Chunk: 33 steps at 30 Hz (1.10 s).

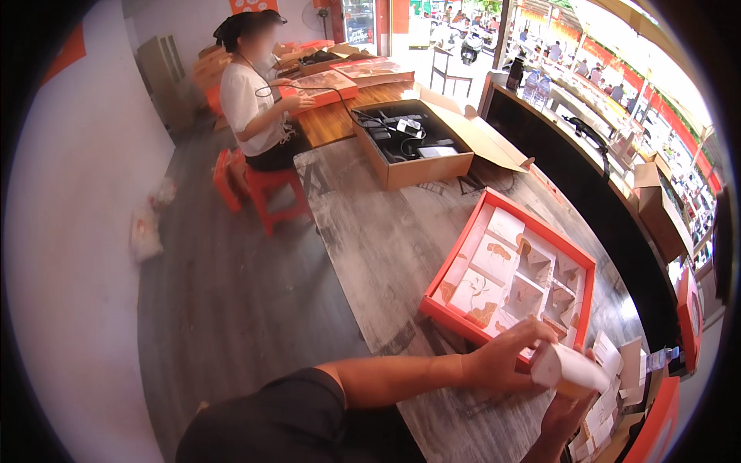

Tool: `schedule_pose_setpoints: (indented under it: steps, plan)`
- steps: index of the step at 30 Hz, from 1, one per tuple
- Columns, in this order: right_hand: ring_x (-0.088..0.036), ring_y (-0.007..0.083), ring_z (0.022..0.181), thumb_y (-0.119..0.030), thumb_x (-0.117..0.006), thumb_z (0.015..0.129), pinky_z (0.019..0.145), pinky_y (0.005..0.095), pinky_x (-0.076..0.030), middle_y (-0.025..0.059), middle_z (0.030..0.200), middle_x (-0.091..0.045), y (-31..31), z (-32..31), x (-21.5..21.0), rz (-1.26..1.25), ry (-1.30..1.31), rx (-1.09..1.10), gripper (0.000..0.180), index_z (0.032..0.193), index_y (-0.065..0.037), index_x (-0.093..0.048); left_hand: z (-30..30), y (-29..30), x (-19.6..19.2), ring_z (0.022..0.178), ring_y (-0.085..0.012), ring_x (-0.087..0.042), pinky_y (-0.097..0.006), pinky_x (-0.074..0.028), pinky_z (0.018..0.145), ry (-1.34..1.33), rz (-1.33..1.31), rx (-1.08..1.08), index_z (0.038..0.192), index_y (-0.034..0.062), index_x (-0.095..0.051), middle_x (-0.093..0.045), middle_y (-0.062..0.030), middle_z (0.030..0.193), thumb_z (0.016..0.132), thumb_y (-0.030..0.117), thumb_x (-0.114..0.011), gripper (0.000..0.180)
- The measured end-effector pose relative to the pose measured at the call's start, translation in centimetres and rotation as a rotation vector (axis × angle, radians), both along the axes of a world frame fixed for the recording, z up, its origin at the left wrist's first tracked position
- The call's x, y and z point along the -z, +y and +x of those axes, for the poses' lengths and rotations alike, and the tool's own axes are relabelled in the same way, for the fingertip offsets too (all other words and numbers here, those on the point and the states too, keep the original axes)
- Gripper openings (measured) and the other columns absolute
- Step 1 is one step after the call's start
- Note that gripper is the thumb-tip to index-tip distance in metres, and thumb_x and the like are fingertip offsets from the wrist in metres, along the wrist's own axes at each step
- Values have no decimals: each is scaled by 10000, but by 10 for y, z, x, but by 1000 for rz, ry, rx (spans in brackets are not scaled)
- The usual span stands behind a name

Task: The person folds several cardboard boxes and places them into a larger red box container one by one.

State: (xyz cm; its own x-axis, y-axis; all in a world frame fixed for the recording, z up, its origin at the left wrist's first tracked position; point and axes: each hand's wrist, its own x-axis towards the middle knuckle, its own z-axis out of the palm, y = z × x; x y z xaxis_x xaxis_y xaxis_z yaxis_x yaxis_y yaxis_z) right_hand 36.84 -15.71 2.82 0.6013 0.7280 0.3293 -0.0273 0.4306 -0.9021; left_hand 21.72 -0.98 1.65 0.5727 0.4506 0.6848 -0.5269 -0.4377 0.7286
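A small white cardboard box point(575, 372) is held between my two hands above the near right part of the table. My left hand point(509, 356) grips its left end, thumb and fingers closed on it. From below and the right, my right hand point(570, 413) holds the same box; some of its fingers are hidden. Just beyond my hands lies a red tray-like box point(456, 252), set at a slant. White small boxes with brown leaf prints point(477, 292) fill its left side, while open-topped white boxes point(527, 297) stand on its right.
Flattened or partly folded white cartons point(606, 413) and a clear bottle point(660, 358) lie right of my hands. Farther off sits an open brown box point(421, 174) of black devices and cables. A person in white point(251, 100) handles a red box point(324, 89) beside red stools point(278, 193).
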Motion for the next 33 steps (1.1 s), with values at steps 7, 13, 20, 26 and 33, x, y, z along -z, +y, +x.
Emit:
schedule_pose_setpoints:
  steps: [7,13,20,26,33]
  plan:
    - [-433,274,1384,-458,-669,965,1136,415,-350,165,1511,-408,-9,11,23,-175,-369,64,874,1551,36,-248,-2,12,8,1205,-233,-569,-408,-483,1031,71,-222,161,1346,65,-486,-567,-113,1275,853,218,-804,606]
    - [-457,308,1377,-139,-561,997,1129,420,-368,200,1535,-418,-5,-1,26,-113,-481,126,686,1582,-22,-224,-1,6,5,1226,-253,-559,-406,-465,1050,77,-279,122,1398,41,-469,-547,-140,1329,898,180,-736,584]
    - [-413,330,1409,-59,-544,941,1144,448,-352,189,1578,-327,0,-6,29,-177,-505,62,638,1534,-18,-313,-4,13,1,1257,-368,-534,-410,-442,1053,-15,14,-14,1269,84,-585,-517,-193,1354,888,83,-678,392]
    - [-439,335,1353,-64,-586,902,1110,440,-379,187,1493,-379,1,-5,22,-199,-765,127,439,1330,-25,-498,-6,16,-1,1234,-392,-538,-439,-439,1029,12,42,36,1088,59,-567,-518,-198,1308,919,115,-636,191]
    - [-489,342,1322,-107,-637,881,1091,458,-398,208,1454,-449,-3,-14,3,-269,-959,229,452,1304,-7,-512,-5,15,-2,1224,-392,-547,-441,-429,1038,-91,128,-18,1055,40,-563,-522,-200,1305,954,144,-614,154]
